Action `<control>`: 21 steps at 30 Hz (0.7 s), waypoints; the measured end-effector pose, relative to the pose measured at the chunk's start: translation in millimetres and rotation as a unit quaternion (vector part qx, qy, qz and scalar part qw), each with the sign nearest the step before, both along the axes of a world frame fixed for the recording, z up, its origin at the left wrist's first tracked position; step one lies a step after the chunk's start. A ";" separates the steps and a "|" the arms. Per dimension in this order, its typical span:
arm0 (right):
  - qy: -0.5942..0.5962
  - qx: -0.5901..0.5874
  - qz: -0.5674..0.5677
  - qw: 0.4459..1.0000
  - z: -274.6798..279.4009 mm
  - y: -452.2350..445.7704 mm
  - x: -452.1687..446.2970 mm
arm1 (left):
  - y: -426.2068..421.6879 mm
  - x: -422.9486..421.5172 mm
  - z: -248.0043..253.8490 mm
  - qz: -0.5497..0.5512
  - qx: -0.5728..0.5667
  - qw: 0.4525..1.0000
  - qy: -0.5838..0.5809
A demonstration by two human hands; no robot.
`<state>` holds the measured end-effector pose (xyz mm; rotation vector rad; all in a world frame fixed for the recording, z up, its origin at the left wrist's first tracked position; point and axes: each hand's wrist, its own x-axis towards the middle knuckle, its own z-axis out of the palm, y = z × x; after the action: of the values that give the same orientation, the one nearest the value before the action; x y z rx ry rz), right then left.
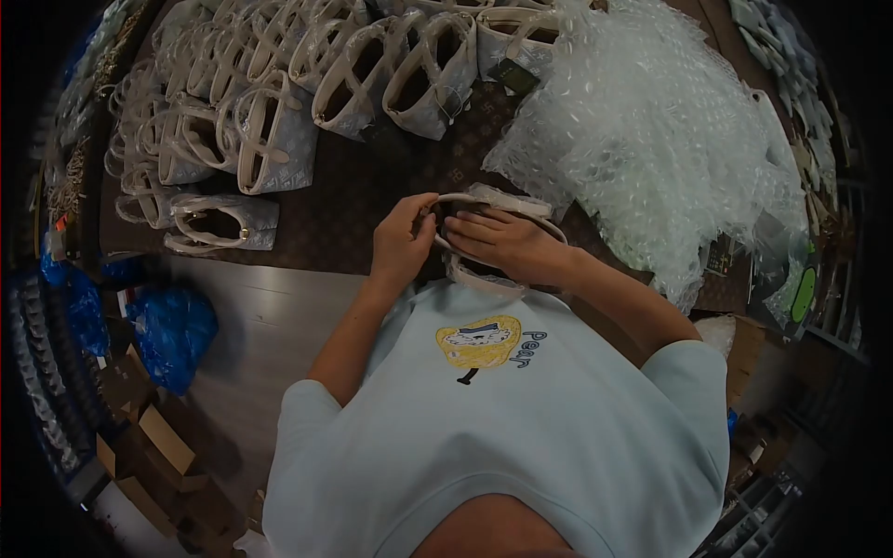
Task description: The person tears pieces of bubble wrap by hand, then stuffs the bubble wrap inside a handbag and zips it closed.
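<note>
Tbl [326, 221] passable btwn L hand [400, 244] & bags [294, 166]; bubble wrap [642, 121] blocks R side

My feed came through dim, its corners swallowed by a black, fisheye-like ring. I made out small glints scattered over the clear plastic wrap [642, 130] and a soft sheen on the grey floor [279, 302], while the brown table [326, 219] read dark. Toward the rim, shapes bowed and went soft; I couldn't tell the light's source.

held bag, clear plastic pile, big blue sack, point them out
Held bag [488, 285], head view: its lower pale strap
Clear plastic pile [651, 126], head view: middle
Big blue sack [174, 333], head view: middle
</note>
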<state>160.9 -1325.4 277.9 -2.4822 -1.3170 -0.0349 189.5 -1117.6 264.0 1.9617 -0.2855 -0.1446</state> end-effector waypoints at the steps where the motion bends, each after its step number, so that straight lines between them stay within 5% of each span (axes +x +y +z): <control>1: 0.118 0.004 -0.038 0.992 -11.9 2.5 -3.0 | -0.7 -1.9 0.4 -0.009 0.020 1.000 0.009; 3: 0.234 0.008 -0.074 0.969 -31.7 5.6 -2.3 | -2.1 -1.7 -6.0 -0.008 0.011 1.000 0.020; 5: 0.099 0.025 -0.050 0.994 -47.0 8.0 3.1 | -2.7 1.5 -7.3 -0.014 0.005 1.000 0.027; 8: 0.067 0.049 -0.089 0.993 -58.9 11.3 -0.1 | -4.4 6.2 -1.3 -0.052 0.099 0.987 -0.111; 12: 0.068 0.057 -0.103 0.991 -63.2 15.4 -4.6 | -6.9 16.4 16.8 -0.067 0.138 0.988 -0.026; 14: 0.206 0.128 -0.161 0.957 -62.7 20.1 -6.4 | -6.3 20.8 14.7 -0.066 0.140 0.988 0.024; 20: 0.036 0.009 -0.118 0.992 -48.3 19.5 2.4 | -1.5 39.9 -10.0 -0.076 -0.071 0.982 0.155; 21: 0.152 0.050 -0.122 0.980 -42.3 16.6 3.0 | -1.2 42.9 -13.2 -0.084 -0.123 0.971 0.187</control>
<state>163.9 -1308.8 235.6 -2.4290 -0.8633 0.2073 232.3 -1118.8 250.8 1.6234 -0.2079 -0.5564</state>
